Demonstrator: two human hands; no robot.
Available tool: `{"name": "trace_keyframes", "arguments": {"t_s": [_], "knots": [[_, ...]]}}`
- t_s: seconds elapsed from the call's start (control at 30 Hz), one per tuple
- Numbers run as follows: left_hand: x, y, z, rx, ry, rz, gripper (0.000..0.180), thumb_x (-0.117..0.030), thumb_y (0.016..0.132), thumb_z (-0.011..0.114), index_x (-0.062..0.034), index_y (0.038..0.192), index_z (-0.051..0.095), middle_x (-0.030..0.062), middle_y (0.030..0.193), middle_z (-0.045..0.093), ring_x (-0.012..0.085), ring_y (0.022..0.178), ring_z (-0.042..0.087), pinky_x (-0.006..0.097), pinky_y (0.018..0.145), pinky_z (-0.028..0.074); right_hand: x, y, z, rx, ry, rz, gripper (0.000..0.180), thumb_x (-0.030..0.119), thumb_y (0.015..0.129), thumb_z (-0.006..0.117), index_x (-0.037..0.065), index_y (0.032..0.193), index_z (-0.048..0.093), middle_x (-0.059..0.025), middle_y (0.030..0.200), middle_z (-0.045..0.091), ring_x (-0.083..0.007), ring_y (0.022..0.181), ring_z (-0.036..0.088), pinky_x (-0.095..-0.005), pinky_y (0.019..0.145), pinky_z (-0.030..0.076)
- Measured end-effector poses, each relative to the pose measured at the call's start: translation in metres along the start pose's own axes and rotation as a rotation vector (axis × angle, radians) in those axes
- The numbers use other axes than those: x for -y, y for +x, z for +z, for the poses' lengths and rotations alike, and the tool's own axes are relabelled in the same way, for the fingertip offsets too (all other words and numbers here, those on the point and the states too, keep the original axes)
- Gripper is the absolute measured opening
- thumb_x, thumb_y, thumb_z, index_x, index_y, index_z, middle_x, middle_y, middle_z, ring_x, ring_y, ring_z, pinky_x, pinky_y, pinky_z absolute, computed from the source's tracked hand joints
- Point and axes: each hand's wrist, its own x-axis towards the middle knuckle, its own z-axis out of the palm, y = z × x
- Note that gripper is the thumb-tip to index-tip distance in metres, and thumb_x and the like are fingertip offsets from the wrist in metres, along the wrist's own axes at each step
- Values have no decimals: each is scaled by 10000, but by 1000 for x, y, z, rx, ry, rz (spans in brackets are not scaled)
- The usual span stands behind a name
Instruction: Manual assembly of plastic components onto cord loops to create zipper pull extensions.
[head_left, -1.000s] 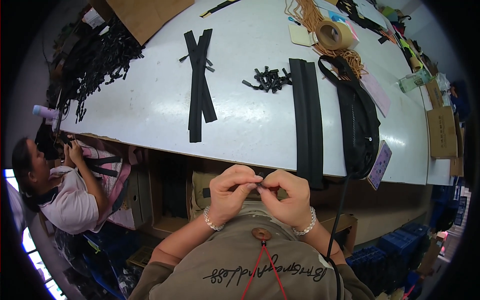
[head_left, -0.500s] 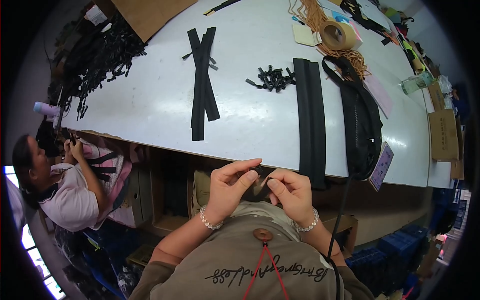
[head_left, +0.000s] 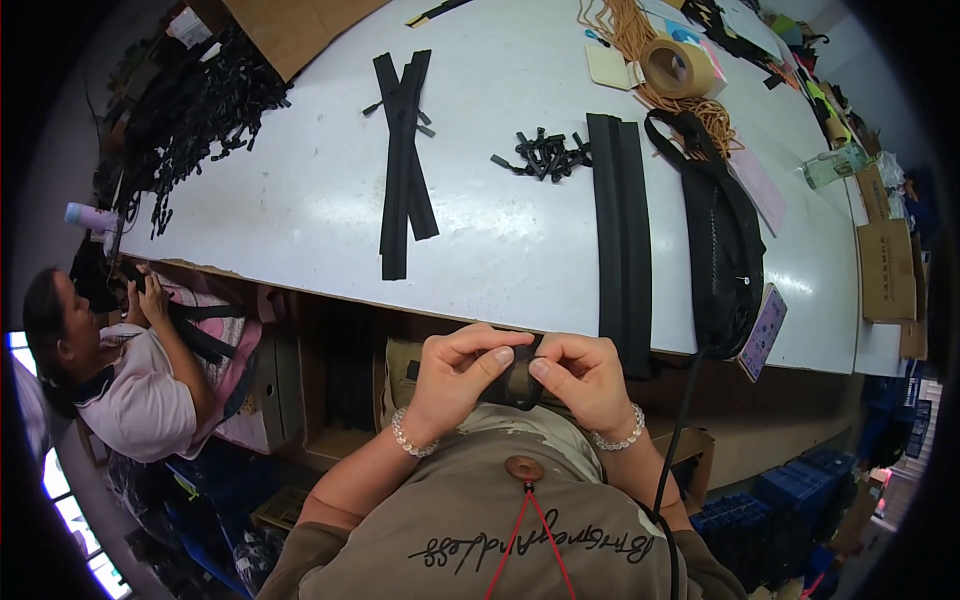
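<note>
A short black strap piece [head_left: 518, 378] was pinched between both hands just below the table's near edge, close to the chest. The left hand [head_left: 458, 375] was clenched on its left end with thumb and forefinger; the right hand [head_left: 583, 378] was clenched on its right end. At 12 o'clock from the hands, on the white table [head_left: 300, 200], a pair of long black strips [head_left: 622, 240] was laid, with a black bag [head_left: 725, 250] at 1 o'clock. Farther out, small black clips [head_left: 545, 155] and crossed black strips [head_left: 403, 160] were seen. A tape roll [head_left: 680, 66] was placed at the far edge.
</note>
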Motion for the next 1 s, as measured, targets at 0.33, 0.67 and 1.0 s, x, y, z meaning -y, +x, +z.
{"name": "trace_keyframes", "arguments": {"t_s": [0.33, 0.67, 1.0], "knots": [[-7, 0, 2, 31, 44, -3, 176, 1, 835, 582, -17, 983, 676, -14, 733, 555, 37, 660, 436, 194, 581, 353, -1, 0, -2, 77, 61, 34, 116, 68, 860, 587, 4, 764, 584, 45, 656, 512, -4, 587, 417, -166, 502, 334], [-13, 1, 1, 59, 81, -11, 159, -3, 839, 579, -3, 967, 673, 1, 766, 577, 37, 674, 463, 194, 591, 371, -2, 0, -2, 49, -23, 14, 135, 71, 854, 596, 3, 739, 574, 46, 643, 499, -7, 574, 395, -175, 498, 321], [-12, 1, 0, 65, 84, -16, 165, 7, 839, 577, -1, 978, 666, 16, 811, 599, 42, 716, 502, 189, 619, 403, -6, -3, 3, -20, 58, 45, 125, 70, 877, 570, -1, 774, 566, 45, 671, 488, -20, 602, 389, -182, 518, 322]]}}
